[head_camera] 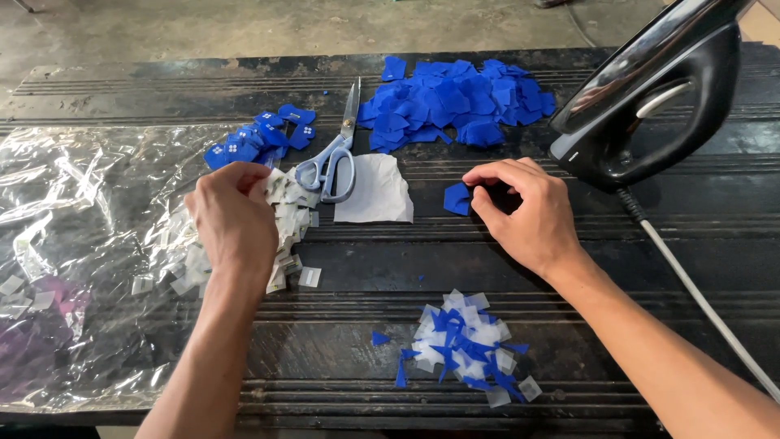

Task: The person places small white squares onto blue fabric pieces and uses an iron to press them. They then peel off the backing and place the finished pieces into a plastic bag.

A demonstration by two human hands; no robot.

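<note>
Head view: my right hand (528,213) pinches a small blue fabric piece (457,198) at centre frame on the counter (366,268); thin, limp and light, I judge it best taken by an edge. My left hand (233,221), fingers curled, picks among pale labels (286,213) beside scissors (331,158).

small blue fabric piece (457,198) flat on table, white tags (284,213) heaped
</note>
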